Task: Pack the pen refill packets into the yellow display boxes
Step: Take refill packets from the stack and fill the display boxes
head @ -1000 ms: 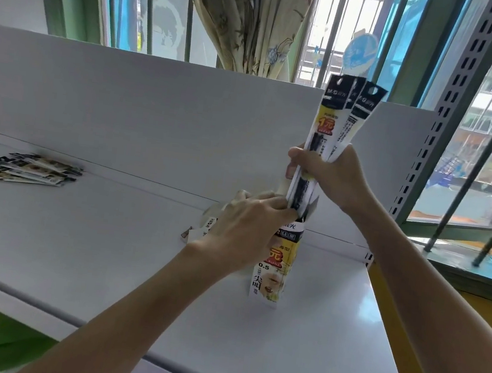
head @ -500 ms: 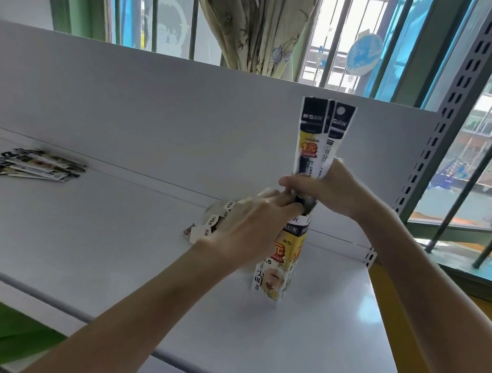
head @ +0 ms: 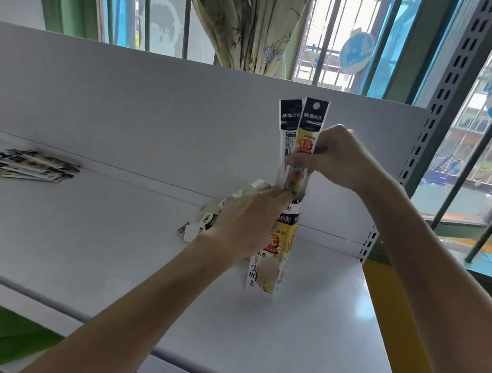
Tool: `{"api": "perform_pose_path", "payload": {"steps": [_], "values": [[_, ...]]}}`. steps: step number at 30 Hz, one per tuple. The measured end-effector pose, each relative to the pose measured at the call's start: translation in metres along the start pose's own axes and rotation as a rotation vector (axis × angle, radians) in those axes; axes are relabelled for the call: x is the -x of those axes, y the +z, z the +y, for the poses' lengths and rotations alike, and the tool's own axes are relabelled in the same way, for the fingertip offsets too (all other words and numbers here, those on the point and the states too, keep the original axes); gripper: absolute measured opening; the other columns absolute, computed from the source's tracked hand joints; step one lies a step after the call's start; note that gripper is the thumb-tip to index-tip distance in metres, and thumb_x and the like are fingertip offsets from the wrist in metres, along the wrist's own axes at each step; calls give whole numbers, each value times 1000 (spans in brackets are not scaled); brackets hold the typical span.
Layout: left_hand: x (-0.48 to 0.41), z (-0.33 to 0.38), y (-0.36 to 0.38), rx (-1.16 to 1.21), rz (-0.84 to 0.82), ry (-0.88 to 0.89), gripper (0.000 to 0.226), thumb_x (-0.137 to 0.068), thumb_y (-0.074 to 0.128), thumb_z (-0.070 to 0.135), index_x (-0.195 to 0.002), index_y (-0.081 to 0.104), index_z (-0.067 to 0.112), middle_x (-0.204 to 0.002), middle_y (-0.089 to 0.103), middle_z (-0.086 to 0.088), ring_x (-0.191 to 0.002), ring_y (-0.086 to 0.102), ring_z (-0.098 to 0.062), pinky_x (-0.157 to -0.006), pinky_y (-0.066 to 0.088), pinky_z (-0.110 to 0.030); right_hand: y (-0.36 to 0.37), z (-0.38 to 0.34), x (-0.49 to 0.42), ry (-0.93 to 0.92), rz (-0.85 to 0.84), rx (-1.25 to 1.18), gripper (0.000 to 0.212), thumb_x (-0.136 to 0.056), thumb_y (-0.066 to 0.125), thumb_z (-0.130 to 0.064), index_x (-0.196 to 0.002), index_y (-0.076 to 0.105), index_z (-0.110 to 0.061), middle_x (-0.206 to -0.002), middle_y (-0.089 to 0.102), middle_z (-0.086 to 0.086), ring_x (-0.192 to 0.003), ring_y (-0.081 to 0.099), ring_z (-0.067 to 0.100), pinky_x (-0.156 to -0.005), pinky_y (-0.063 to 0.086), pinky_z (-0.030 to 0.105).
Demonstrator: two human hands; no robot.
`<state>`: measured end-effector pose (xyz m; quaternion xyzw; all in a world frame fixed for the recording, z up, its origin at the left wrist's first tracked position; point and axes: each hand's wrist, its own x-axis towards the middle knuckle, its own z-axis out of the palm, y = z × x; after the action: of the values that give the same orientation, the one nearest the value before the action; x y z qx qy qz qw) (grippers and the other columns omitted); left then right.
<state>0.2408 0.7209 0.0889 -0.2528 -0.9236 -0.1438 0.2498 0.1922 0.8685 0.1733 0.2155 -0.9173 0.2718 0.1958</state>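
Lower than a second ago, the pen refill packets point(head: 302, 137) now reach into the box mouth. At the far left of the white shelf point(head: 107, 246) a loose pile point(head: 29, 165) of more packets lies flat, well apart from the hands. Flattened cartons point(head: 203, 223) lie just behind the left hand point(head: 247, 217), which partly hides them. That hand grips the upper rim of the yellow display box point(head: 274, 251), which stands upright. The right hand point(head: 335, 157) pinches the two packets at mid-length. Their long axis is vertical, with the black headers up and the lower ends inside the box.
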Motion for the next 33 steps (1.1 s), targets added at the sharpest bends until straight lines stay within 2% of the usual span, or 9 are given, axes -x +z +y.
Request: {"api": "perform_pose_path", "payload": {"steps": [3, 6, 9, 14, 18, 20, 23, 27, 33], "values": [[-2, 3, 2, -8, 15, -2, 48, -89, 55, 14, -133, 41, 25, -126, 52, 4, -113, 49, -17, -88, 41, -34, -5, -1, 2, 13, -51, 15, 28, -75, 74, -28, -98, 72, -11, -95, 69, 0, -78, 65, 15, -67, 51, 23], [-2, 1, 3, -15, 28, 17, 49, -88, 56, 13, -134, 41, 24, -127, 53, 5, -116, 47, -16, -91, 40, -34, -10, 0, 6, 6, -11, -20, 20, -75, 74, -25, -91, 72, -13, -82, 66, -5, -59, 59, 1, -56, 42, 13], [-1, -1, 1, -21, 27, 36, 50, -89, 56, 16, -135, 40, 24, -129, 54, 5, -119, 46, -16, -93, 40, -34, -24, 5, 5, 25, 93, -189, 8, -74, 74, -22, -73, 67, -19, -72, 66, -1, -53, 56, 8, -51, 43, 20], [-4, 6, 4, -42, 18, 29, 45, -89, 54, 14, -132, 42, 23, -123, 51, 3, -114, 46, -17, -88, 41, -33, -3, -3, 5, 20, -31, -14, 14, -80, 70, -18, -68, 63, -22, -63, 56, -10, -40, 51, -7, -40, 35, 7], [-3, 5, 1, -14, -40, 6, 51, -89, 55, 14, -136, 37, 22, -132, 38, -2, -109, 52, -22, -90, 45, -33, -5, 9, 10, 33, 37, -64, 9, -83, 66, -19, -85, 68, -11, -84, 65, 0, -54, 58, 4, -45, 42, 12], [-3, 2, -2, -6, -61, 16, 54, -90, 54, 13, -138, 33, 23, -143, 29, -3, -112, 51, -24, -91, 45, -33, -16, 15, 13, 64, 204, -261, 3, -83, 66, -17, -81, 67, -14, -86, 68, 7, -65, 63, 22, -48, 49, 22], [-4, 1, -6, -49, -76, 71, 53, -93, 49, 14, -140, 29, 22, -148, 28, 1, -118, 47, -21, -91, 43, -30, -28, 15, 15, 71, 447, -567, 9, -84, 65, -13, -77, 64, -18, -83, 68, 5, -69, 67, 19, -49, 52, 25], [-4, 4, 0, -129, -26, 105, 53, -93, 49, 12, -141, 27, 22, -146, 32, 3, -125, 42, -16, -92, 43, -29, -22, 7, 18, 2, 463, -669, 10, -87, 61, -10, -80, 63, -17, -88, 67, 3, -76, 68, 15, -51, 55, 24], [-1, -2, 7, -206, 66, 146, 43, -92, 53, 23, -133, 40, 21, -134, 50, 3, -127, 41, -16, -106, 26, -32, -10, 7, 22, -18, 454, -700, 9, -88, 59, -8, -84, 62, -15, -91, 66, 4, -80, 68, 15, -51, 54, 22]]}}
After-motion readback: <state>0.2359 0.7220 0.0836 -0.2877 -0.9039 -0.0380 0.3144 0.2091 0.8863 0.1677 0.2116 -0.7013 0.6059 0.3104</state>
